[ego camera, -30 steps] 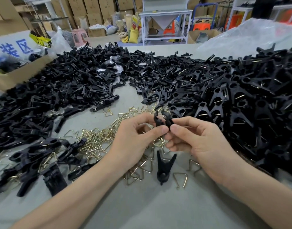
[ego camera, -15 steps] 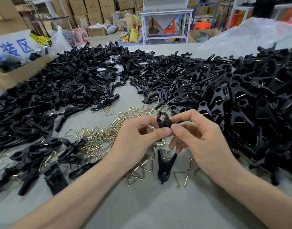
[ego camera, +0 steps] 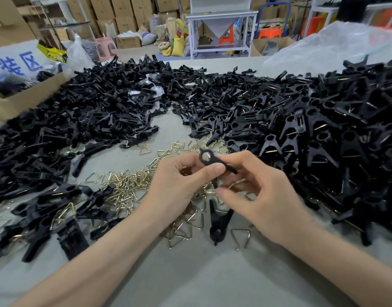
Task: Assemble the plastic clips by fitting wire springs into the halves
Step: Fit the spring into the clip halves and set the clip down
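Black plastic clip (ego camera: 209, 161) is held above the table (ego camera: 190, 273): your left hand (ego camera: 175, 187) pinches it near the ring end, your right hand (ego camera: 257, 196) pinches its legs. Whether a spring is seated cannot be told. Judge the job partly done: assembled clips (ego camera: 323, 140) heap at right, loose halves (ego camera: 91, 111) at left. Wire springs (ego camera: 124, 185) lie under your hands, within reach; nothing obstructs.

Bright, even light falls from above; only faint soft shadows sit on the table (ego camera: 197, 282) under the left hand (ego camera: 175, 187) and right hand (ego camera: 266, 198). Wire springs (ego camera: 124, 185) left of them glint. Black clips (ego camera: 356, 156) far right and the cardboard box (ego camera: 24, 103) far left look smeared and bent at the edges
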`<state>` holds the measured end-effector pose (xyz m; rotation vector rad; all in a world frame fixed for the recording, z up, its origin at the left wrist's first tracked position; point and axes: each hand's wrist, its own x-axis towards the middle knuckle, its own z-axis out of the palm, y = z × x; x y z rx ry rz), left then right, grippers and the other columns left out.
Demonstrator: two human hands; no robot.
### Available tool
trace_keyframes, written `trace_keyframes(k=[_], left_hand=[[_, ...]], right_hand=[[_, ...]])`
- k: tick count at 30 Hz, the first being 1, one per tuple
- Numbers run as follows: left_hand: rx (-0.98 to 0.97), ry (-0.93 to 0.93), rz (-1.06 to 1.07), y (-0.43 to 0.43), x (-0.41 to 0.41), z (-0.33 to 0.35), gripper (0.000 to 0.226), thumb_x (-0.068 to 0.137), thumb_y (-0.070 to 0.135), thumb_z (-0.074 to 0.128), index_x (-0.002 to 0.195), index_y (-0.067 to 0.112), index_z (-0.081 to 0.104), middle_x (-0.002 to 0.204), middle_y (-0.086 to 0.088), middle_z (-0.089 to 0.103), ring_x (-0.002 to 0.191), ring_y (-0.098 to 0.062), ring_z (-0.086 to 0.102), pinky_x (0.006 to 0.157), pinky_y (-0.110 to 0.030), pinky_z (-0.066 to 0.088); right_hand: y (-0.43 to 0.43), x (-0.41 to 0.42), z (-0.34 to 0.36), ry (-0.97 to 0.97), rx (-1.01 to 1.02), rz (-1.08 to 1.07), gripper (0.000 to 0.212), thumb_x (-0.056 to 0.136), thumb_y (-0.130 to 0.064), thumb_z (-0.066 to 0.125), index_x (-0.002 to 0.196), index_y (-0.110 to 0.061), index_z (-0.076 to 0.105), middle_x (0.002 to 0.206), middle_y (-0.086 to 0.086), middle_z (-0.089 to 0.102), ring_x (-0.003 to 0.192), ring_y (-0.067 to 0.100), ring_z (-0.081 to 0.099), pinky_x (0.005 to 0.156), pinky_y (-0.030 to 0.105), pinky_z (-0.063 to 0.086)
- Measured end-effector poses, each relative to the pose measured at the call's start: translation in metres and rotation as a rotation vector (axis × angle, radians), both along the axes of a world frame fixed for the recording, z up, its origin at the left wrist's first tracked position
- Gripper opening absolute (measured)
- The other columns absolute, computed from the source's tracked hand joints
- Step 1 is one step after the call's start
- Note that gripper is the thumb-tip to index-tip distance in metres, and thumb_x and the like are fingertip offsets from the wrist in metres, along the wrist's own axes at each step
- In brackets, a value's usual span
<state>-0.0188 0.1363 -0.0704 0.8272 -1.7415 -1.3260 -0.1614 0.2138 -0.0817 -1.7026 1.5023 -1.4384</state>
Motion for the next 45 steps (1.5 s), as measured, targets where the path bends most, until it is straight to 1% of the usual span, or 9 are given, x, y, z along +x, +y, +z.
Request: trace_keyframes(k=[4, 12, 19, 26, 30, 34, 37, 41, 45], left_hand=[[0.022, -0.031, -0.033, 0.002, -0.001, 0.001, 0.020, 0.065, 0.038, 0.072, 0.068, 0.018, 0.072, 0.053, 0.002, 0.061, 0.042, -0.003, 0.048, 0.043, -0.013, 0.039], [-0.071, -0.108, -0.044, 0.002, 0.000, -0.001, 0.028, 0.070, 0.049, 0.068, 0.055, 0.025, 0.063, 0.047, 0.013, 0.046, 0.042, -0.001, 0.036, 0.043, -0.011, 0.029], [-0.131, -0.155, -0.069, 0.004, -0.004, -0.005, 0.041, 0.073, 0.055, 0.074, 0.078, 0.014, 0.073, 0.073, -0.016, 0.060, 0.062, -0.009, 0.048, 0.058, -0.027, 0.038], [-0.125, -0.137, -0.065, 0.005, -0.003, -0.001, 0.020, 0.077, 0.038, 0.065, 0.075, 0.020, 0.073, 0.064, 0.011, 0.051, 0.061, -0.012, 0.044, 0.058, -0.026, 0.037], [-0.134, -0.132, -0.049, 0.005, -0.002, 0.002, 0.026, 0.075, 0.042, 0.062, 0.076, 0.020, 0.074, 0.064, 0.009, 0.053, 0.061, -0.006, 0.046, 0.059, -0.017, 0.037], [-0.021, -0.050, 0.023, 0.005, 0.000, 0.005, 0.030, 0.077, 0.049, 0.065, 0.071, 0.021, 0.073, 0.062, -0.001, 0.053, 0.059, -0.013, 0.046, 0.056, -0.022, 0.039], [0.329, 0.179, -0.088, 0.002, 0.003, 0.009, 0.039, 0.075, 0.052, 0.060, 0.082, 0.015, 0.071, 0.062, 0.004, 0.051, 0.059, -0.009, 0.042, 0.059, -0.021, 0.039], [0.531, 0.404, -0.426, 0.003, 0.003, 0.010, 0.039, 0.076, 0.053, 0.068, 0.100, 0.023, 0.074, 0.074, 0.007, 0.062, 0.068, -0.006, 0.055, 0.063, -0.018, 0.049], [0.673, 0.525, -0.458, 0.004, 0.001, 0.008, 0.050, 0.072, 0.046, 0.071, 0.108, 0.012, 0.072, 0.076, -0.002, 0.058, 0.069, -0.011, 0.064, 0.064, -0.024, 0.055]], right_hand=[[0.000, 0.005, -0.003, 0.213, -0.091, -0.045, 0.047, 0.069, -0.017, 0.084, 0.109, -0.019, 0.059, 0.087, -0.008, 0.059, 0.077, 0.013, 0.061, 0.072, 0.025, 0.052], [0.000, 0.005, 0.003, 0.401, -0.134, -0.145, 0.034, 0.072, -0.018, 0.068, 0.105, -0.017, 0.063, 0.091, -0.007, 0.061, 0.081, 0.012, 0.058, 0.070, 0.035, 0.051], [-0.005, 0.008, 0.001, 0.463, -0.247, -0.191, 0.025, 0.071, -0.007, 0.068, 0.097, -0.007, 0.068, 0.091, 0.002, 0.056, 0.081, 0.019, 0.057, 0.067, 0.034, 0.051], [-0.007, -0.006, 0.002, 0.580, -0.300, -0.190, 0.022, 0.075, -0.005, 0.074, 0.096, -0.008, 0.070, 0.098, 0.006, 0.052, 0.086, 0.022, 0.052, 0.072, 0.032, 0.047], [-0.008, -0.008, 0.003, 0.501, -0.325, -0.152, 0.028, 0.076, -0.009, 0.076, 0.102, -0.009, 0.067, 0.103, 0.005, 0.052, 0.094, 0.019, 0.052, 0.080, 0.030, 0.046], [-0.007, -0.009, 0.006, 0.110, -0.181, -0.086, 0.063, 0.074, -0.025, 0.075, 0.130, -0.022, 0.045, 0.122, -0.005, 0.049, 0.111, 0.013, 0.053, 0.093, 0.027, 0.045], [-0.005, -0.007, 0.006, -0.144, -0.073, -0.062, 0.053, 0.076, -0.026, 0.068, 0.125, -0.029, 0.048, 0.115, -0.009, 0.054, 0.109, 0.013, 0.055, 0.094, 0.035, 0.047], [-0.004, 0.005, 0.003, -0.020, -0.019, -0.011, 0.047, 0.076, -0.030, 0.072, 0.119, -0.031, 0.055, 0.108, -0.016, 0.061, 0.109, 0.008, 0.057, 0.088, 0.025, 0.048], [-0.006, 0.011, 0.000, -0.169, 0.048, -0.021, 0.038, 0.075, -0.013, 0.080, 0.103, -0.033, 0.063, 0.093, -0.014, 0.067, 0.085, 0.006, 0.065, 0.072, 0.017, 0.052]])
